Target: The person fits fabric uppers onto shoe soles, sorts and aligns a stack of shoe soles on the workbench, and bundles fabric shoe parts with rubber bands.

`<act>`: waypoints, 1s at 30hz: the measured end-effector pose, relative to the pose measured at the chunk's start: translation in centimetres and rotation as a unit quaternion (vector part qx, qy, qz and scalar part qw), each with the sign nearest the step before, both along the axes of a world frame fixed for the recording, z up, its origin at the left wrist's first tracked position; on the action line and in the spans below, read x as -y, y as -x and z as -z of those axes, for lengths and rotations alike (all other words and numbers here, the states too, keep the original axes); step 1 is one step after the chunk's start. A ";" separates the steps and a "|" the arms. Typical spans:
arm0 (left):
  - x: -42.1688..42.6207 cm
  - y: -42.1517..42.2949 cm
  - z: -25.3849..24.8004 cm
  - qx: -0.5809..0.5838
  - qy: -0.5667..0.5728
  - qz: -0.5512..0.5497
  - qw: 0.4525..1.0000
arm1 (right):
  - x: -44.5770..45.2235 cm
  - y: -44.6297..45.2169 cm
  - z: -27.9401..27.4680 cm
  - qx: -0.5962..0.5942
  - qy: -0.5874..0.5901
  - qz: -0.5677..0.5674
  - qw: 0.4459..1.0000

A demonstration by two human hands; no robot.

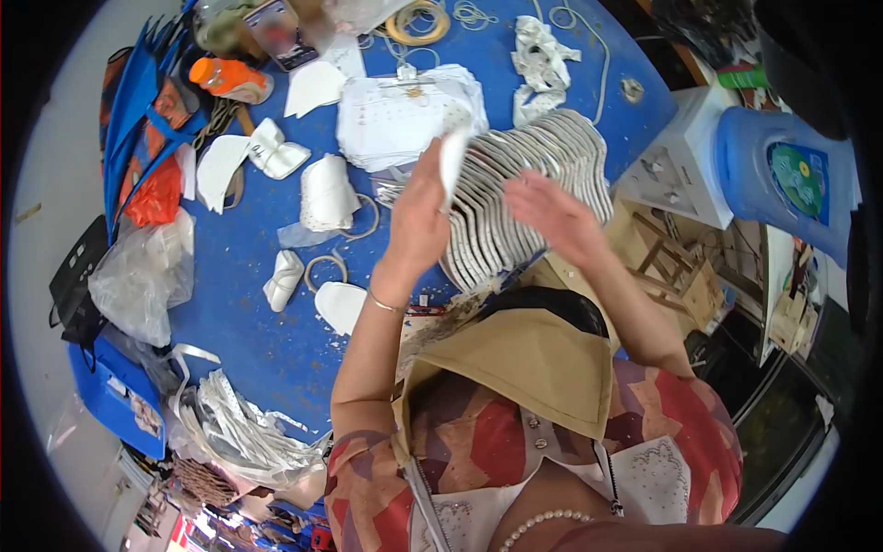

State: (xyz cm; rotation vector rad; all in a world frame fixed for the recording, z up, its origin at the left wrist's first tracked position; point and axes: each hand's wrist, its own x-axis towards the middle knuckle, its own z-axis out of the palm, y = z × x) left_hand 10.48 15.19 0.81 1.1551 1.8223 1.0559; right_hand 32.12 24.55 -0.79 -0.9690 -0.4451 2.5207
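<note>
My left hand [418,216] is closed on a thin white curved piece [452,166], held upright and seen nearly edge-on. Right beside it, a long stack of similar white curved pieces [483,216] stands packed edge to edge on the blue table [248,331]. My right hand [559,219] is over the stack, its fingers stretched out and nothing in them. Whether its fingertips touch the pieces, I cannot tell. Behind my left hand lies a pile of white sheets [395,124] with a clip at its far edge.
White cut pieces [329,193], tape rings [324,270] and an orange-capped bottle [230,80] lie to the left. White strips [239,428] are heaped at the near left. A blue water jug [782,179] stands on a white box [676,156] at right, near a wooden stool [676,271].
</note>
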 end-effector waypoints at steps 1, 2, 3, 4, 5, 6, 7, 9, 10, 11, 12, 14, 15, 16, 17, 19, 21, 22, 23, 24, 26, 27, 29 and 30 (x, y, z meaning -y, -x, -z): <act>0.3 -1.5 1.0 -0.113 -0.199 0.037 0.973 | 0.7 1.3 -0.1 -0.030 0.048 -0.018 0.998; 0.6 -2.7 1.6 -0.105 -0.202 0.040 0.973 | 1.0 1.5 0.2 -0.024 0.046 -0.013 0.999; 1.0 -3.8 2.1 -0.126 -0.196 0.049 0.971 | 1.5 1.6 0.9 -0.049 0.072 -0.002 0.996; 1.7 -4.7 2.5 -0.148 -0.187 0.057 0.969 | 2.2 1.6 1.7 -0.076 0.101 0.007 0.992; 2.2 -5.4 2.8 -0.172 -0.179 0.065 0.967 | 2.7 1.5 2.5 -0.104 0.128 0.016 0.986; 2.7 -6.0 3.2 -0.195 -0.171 0.071 0.963 | 2.9 1.3 3.0 -0.132 0.155 0.023 0.979; 3.2 -6.4 3.5 -0.192 -0.170 0.071 0.964 | 2.9 1.0 3.1 -0.128 0.157 0.024 0.979; 3.9 -6.8 4.1 -0.209 -0.163 0.063 0.962 | 2.7 0.7 3.5 -0.150 0.154 0.014 0.977; 4.2 -7.1 4.3 -0.218 -0.160 0.060 0.961 | 2.6 0.5 3.6 -0.161 0.152 0.010 0.975; 4.5 -7.3 4.4 -0.227 -0.156 0.057 0.960 | 2.7 0.3 3.6 -0.172 0.151 0.006 0.973; 4.6 -7.4 4.1 -0.227 -0.157 0.058 0.959 | 2.9 0.2 3.6 -0.172 0.150 0.007 0.974; 4.3 -7.5 3.0 -0.249 -0.122 0.064 0.959 | 3.2 0.4 3.2 -0.122 0.133 -0.006 0.984; 4.2 -7.6 2.5 -0.260 -0.106 0.068 0.957 | 3.3 0.5 2.9 -0.096 0.123 -0.011 0.988; 4.0 -7.8 2.2 -0.270 -0.091 0.074 0.956 | 3.5 0.4 2.6 -0.070 0.113 -0.013 0.991; 3.8 -7.9 2.2 -0.266 -0.098 0.082 0.955 | 3.6 0.2 2.3 -0.068 0.108 -0.003 0.992; 2.9 -8.1 2.2 -0.009 -0.106 0.025 0.994 | 3.4 -0.6 1.4 -0.015 0.028 -0.038 0.999; 2.7 -7.5 2.3 0.247 -0.091 -0.026 0.964 | 3.3 -1.1 0.5 0.038 -0.043 -0.070 0.996; 2.6 -7.1 2.3 0.368 -0.077 -0.054 0.925 | 2.7 -1.8 -0.4 0.144 -0.113 -0.062 0.981; 2.7 -6.7 2.4 0.482 -0.061 -0.085 0.870 | 1.7 -2.6 -1.6 0.227 -0.230 -0.064 0.944; 3.1 -6.0 2.4 0.583 -0.043 -0.120 0.802 | 0.4 -4.6 -0.5 0.261 -0.265 -0.023 0.928; 5.2 -3.9 2.0 0.742 -0.012 -0.204 0.638 | -1.9 -7.3 0.9 0.362 -0.314 0.062 0.876; 6.0 -3.1 1.9 0.731 -0.016 -0.219 0.646 | -2.8 -8.4 1.9 0.401 -0.329 0.048 0.854; 6.0 -3.5 2.4 0.777 -0.060 -0.191 0.597 | -5.3 -11.1 4.7 0.435 -0.357 0.015 0.826; 5.8 -3.8 2.8 0.799 -0.082 -0.175 0.569 | -5.8 -11.9 6.2 0.430 -0.356 0.008 0.830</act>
